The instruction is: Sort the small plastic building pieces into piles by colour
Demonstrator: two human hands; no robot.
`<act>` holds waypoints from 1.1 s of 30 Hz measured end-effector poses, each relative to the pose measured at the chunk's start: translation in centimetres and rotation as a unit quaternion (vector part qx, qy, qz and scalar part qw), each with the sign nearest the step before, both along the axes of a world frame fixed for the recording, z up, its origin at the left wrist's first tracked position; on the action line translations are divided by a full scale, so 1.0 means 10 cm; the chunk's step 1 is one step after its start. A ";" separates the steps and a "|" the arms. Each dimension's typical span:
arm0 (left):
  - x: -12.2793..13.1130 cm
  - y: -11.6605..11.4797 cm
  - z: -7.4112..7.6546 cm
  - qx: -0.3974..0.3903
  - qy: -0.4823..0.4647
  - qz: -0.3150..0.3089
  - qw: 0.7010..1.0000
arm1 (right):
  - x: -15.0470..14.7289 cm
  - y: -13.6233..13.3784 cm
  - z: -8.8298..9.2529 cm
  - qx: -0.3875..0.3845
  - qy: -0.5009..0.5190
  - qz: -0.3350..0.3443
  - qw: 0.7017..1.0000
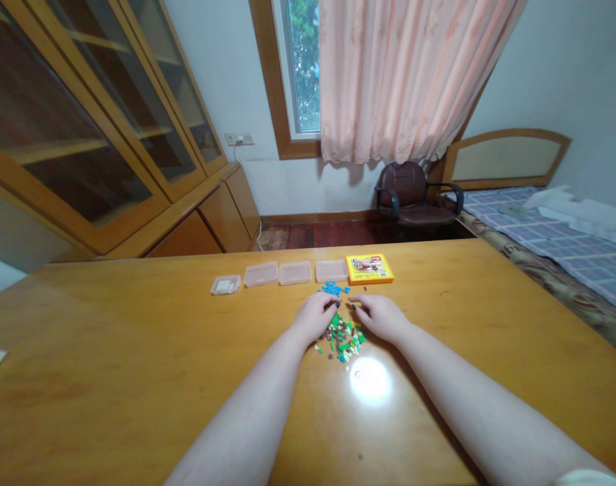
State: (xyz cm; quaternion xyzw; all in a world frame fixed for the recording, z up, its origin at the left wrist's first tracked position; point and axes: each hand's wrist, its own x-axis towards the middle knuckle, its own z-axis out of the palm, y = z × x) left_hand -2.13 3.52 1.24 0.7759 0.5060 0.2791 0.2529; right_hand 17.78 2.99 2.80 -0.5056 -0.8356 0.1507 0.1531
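A single wide view looks from head height over a wooden table (135, 364), facing forward and tilted downward. Bare forearms (260, 405) come in along the bottom and lower right, nearest the camera, leading out to the left hand (315, 318) and right hand (384, 318) just below mid-frame. Beyond the table, the view reaches a window (303, 74), taking in a leaning cabinet (118, 121) at left and a bed (581, 236) at right.
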 end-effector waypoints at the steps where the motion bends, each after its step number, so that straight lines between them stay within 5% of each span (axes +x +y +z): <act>1: 0.00 0.00 0.00 -0.001 -0.007 0.006 1.000 | 0.00 0.00 0.00 -0.003 -0.003 0.002 1.000; 11: 0.01 -0.01 0.02 -0.014 -0.036 0.033 0.999 | 0.00 -0.06 0.04 -0.034 0.003 0.127 0.991; 18: 0.01 -0.01 0.01 -0.018 -0.033 0.031 0.999 | 0.02 -0.04 0.02 -0.003 0.014 0.143 0.990; 26: 0.01 -0.01 0.00 -0.026 -0.027 0.015 0.999 | -0.08 -0.22 0.13 0.025 0.058 0.324 0.944; 33: 0.01 0.00 -0.03 -0.021 -0.028 0.012 0.999 | -0.16 -0.31 0.19 -0.005 -0.024 0.334 0.942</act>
